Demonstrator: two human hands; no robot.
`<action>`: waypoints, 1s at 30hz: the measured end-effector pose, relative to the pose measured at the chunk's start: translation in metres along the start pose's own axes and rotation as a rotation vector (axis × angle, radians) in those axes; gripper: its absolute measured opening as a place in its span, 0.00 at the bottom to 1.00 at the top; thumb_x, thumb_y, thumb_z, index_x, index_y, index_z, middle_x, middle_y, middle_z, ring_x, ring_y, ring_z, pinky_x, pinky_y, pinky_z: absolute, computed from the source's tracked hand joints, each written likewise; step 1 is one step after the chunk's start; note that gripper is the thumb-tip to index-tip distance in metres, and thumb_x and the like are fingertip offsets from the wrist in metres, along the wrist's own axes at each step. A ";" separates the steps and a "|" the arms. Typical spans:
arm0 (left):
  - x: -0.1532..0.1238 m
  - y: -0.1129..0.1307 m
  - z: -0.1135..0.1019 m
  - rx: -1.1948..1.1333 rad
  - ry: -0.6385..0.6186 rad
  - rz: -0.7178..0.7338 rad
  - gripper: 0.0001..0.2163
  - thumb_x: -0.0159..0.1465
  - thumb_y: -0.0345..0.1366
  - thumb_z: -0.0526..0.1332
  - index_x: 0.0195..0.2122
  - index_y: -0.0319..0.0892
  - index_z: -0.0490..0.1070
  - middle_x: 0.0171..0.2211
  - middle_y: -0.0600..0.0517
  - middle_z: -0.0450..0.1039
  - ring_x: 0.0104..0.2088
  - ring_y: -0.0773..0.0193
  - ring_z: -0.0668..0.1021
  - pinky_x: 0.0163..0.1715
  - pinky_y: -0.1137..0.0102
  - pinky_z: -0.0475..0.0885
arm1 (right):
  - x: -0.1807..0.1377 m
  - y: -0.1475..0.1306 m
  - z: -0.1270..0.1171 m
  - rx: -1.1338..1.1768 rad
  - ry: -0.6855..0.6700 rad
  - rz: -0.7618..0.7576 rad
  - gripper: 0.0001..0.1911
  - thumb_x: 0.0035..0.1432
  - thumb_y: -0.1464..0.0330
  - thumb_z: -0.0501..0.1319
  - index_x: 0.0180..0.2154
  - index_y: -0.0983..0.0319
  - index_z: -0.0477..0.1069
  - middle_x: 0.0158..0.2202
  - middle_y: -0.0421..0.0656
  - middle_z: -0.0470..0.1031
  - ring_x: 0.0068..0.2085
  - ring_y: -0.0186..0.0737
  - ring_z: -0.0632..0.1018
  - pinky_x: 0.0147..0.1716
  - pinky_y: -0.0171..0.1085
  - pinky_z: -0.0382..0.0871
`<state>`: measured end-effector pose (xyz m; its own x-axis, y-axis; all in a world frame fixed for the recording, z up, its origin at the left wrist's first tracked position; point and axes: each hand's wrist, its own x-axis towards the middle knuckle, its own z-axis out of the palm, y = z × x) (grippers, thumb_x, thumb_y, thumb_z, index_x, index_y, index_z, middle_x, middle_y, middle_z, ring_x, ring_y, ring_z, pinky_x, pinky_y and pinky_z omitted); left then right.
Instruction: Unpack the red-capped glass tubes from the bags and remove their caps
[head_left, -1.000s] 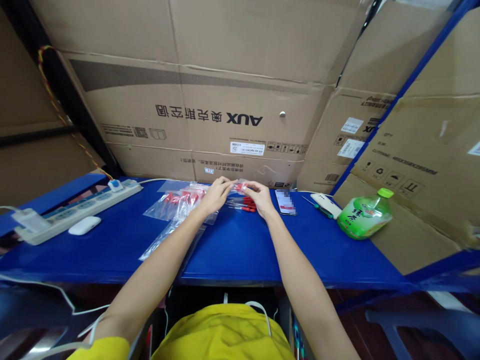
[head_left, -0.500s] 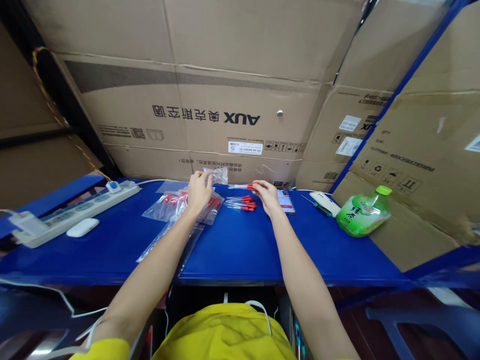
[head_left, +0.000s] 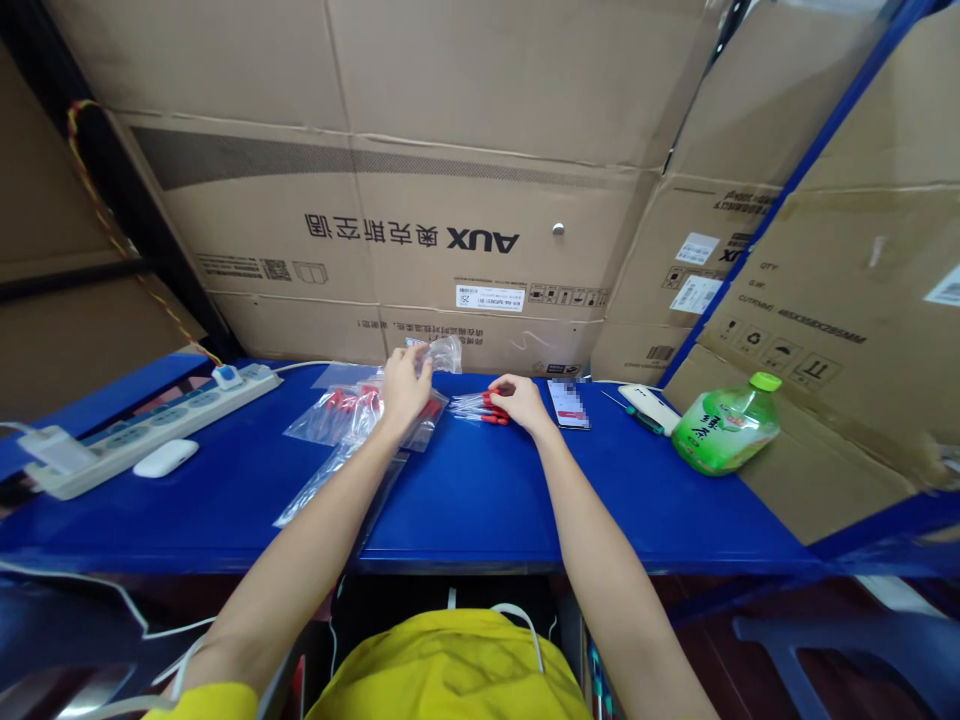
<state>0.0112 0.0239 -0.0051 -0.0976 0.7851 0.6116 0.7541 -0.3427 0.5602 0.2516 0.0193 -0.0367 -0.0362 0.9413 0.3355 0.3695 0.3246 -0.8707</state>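
My right hand (head_left: 519, 401) is over a small pile of thin red-handled tools (head_left: 491, 416) with pale shafts, its fingers pinched at the red ends; their exact kind is too small to make out. My left hand (head_left: 406, 385) has its fingers closed at the edge of a clear plastic bag (head_left: 445, 354), which sticks out behind them by the cardboard. Beneath that hand and to its left lie clear bags with more red-handled pieces (head_left: 346, 402) inside. Another flat clear bag (head_left: 319, 492) lies nearer the front, partly under my left forearm.
A phone (head_left: 568, 404) lies right of my right hand. Farther right are a green-handled screwdriver (head_left: 643, 419), a pale flat object (head_left: 654, 405) and a green bottle (head_left: 725, 428). On the left are a power strip (head_left: 161, 425) and a white case (head_left: 166, 458). Cardboard (head_left: 420, 180) walls the back.
My right hand has moved left and slightly down, bringing the red-handled tool it held onto the pile. My left hand has shifted slightly right with the clear bag.
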 end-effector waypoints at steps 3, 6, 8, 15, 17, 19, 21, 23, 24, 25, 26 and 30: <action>0.001 -0.001 0.005 -0.066 -0.038 0.007 0.17 0.67 0.36 0.59 0.57 0.43 0.73 0.52 0.43 0.76 0.53 0.50 0.77 0.58 0.55 0.71 | -0.001 -0.001 0.001 -0.098 -0.032 -0.048 0.07 0.46 0.71 0.67 0.32 0.59 0.79 0.31 0.40 0.82 0.36 0.41 0.81 0.43 0.40 0.75; 0.003 -0.004 0.011 -0.161 -0.078 -0.009 0.20 0.65 0.35 0.63 0.58 0.42 0.71 0.55 0.42 0.76 0.55 0.51 0.77 0.59 0.55 0.70 | -0.001 0.000 0.003 -0.177 -0.026 -0.060 0.08 0.46 0.74 0.67 0.31 0.59 0.80 0.31 0.40 0.82 0.36 0.41 0.81 0.46 0.41 0.74; 0.003 -0.004 0.015 -0.241 -0.104 -0.038 0.22 0.64 0.36 0.64 0.59 0.41 0.71 0.57 0.42 0.75 0.57 0.51 0.77 0.60 0.55 0.70 | -0.001 0.003 0.004 -0.212 0.025 -0.065 0.09 0.47 0.74 0.68 0.33 0.58 0.80 0.34 0.41 0.83 0.39 0.43 0.81 0.49 0.43 0.73; 0.000 0.010 0.009 -0.529 -0.212 -0.140 0.25 0.61 0.40 0.68 0.58 0.39 0.69 0.55 0.42 0.76 0.54 0.53 0.77 0.59 0.58 0.69 | 0.001 0.002 0.003 -0.272 0.147 -0.010 0.06 0.55 0.67 0.67 0.37 0.57 0.80 0.40 0.43 0.84 0.43 0.45 0.80 0.51 0.45 0.72; -0.002 0.014 0.008 -0.594 -0.237 -0.155 0.27 0.59 0.41 0.70 0.58 0.39 0.68 0.55 0.42 0.75 0.54 0.53 0.77 0.57 0.60 0.70 | 0.001 -0.005 0.004 -0.228 0.162 -0.013 0.07 0.59 0.63 0.65 0.38 0.57 0.79 0.41 0.44 0.84 0.43 0.46 0.81 0.51 0.44 0.72; -0.003 0.017 0.008 -0.647 -0.270 -0.159 0.27 0.59 0.41 0.70 0.58 0.40 0.68 0.56 0.43 0.75 0.53 0.54 0.77 0.55 0.60 0.72 | 0.001 -0.012 0.006 -0.090 0.171 -0.021 0.13 0.64 0.56 0.62 0.42 0.57 0.78 0.41 0.44 0.84 0.44 0.45 0.82 0.51 0.44 0.72; -0.005 0.020 0.009 -0.663 -0.294 -0.158 0.27 0.58 0.41 0.70 0.57 0.41 0.68 0.55 0.42 0.74 0.53 0.54 0.76 0.52 0.61 0.73 | 0.000 -0.018 0.009 0.096 0.150 -0.026 0.20 0.65 0.51 0.60 0.49 0.57 0.74 0.41 0.45 0.84 0.47 0.45 0.82 0.53 0.43 0.71; -0.007 0.023 0.010 -0.657 -0.317 -0.160 0.27 0.57 0.42 0.71 0.56 0.40 0.68 0.55 0.42 0.73 0.52 0.54 0.76 0.48 0.63 0.74 | 0.000 -0.021 0.012 0.250 0.119 -0.034 0.25 0.62 0.50 0.63 0.54 0.57 0.70 0.40 0.44 0.84 0.48 0.46 0.83 0.54 0.44 0.71; -0.008 0.025 0.009 -0.658 -0.336 -0.165 0.27 0.57 0.42 0.71 0.56 0.40 0.68 0.55 0.42 0.73 0.51 0.54 0.76 0.45 0.64 0.75 | 0.000 -0.021 0.013 0.297 0.114 -0.044 0.26 0.61 0.51 0.65 0.55 0.57 0.69 0.40 0.44 0.84 0.48 0.46 0.83 0.53 0.44 0.71; -0.009 0.026 0.009 -0.664 -0.360 -0.169 0.28 0.56 0.42 0.71 0.56 0.40 0.68 0.55 0.42 0.73 0.50 0.55 0.76 0.43 0.65 0.75 | 0.001 -0.021 0.013 0.326 0.116 -0.057 0.27 0.59 0.52 0.67 0.54 0.57 0.69 0.39 0.44 0.84 0.47 0.46 0.83 0.53 0.43 0.72; -0.009 0.027 0.008 -0.675 -0.388 -0.170 0.28 0.56 0.43 0.72 0.56 0.40 0.69 0.55 0.42 0.73 0.49 0.56 0.76 0.41 0.66 0.75 | 0.002 -0.020 0.014 0.342 0.123 -0.069 0.26 0.58 0.53 0.68 0.53 0.58 0.69 0.38 0.44 0.84 0.46 0.46 0.83 0.51 0.43 0.72; -0.007 0.027 0.001 -0.734 -0.505 -0.172 0.24 0.60 0.51 0.69 0.51 0.39 0.73 0.45 0.45 0.76 0.40 0.61 0.76 0.34 0.70 0.72 | 0.006 -0.013 0.011 0.372 0.188 -0.066 0.23 0.57 0.55 0.68 0.49 0.59 0.69 0.35 0.43 0.83 0.39 0.43 0.83 0.43 0.40 0.74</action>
<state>0.0330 0.0102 0.0052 0.2561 0.9295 0.2653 0.1354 -0.3063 0.9423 0.2366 0.0216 -0.0277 0.1341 0.8955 0.4244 0.0099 0.4270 -0.9042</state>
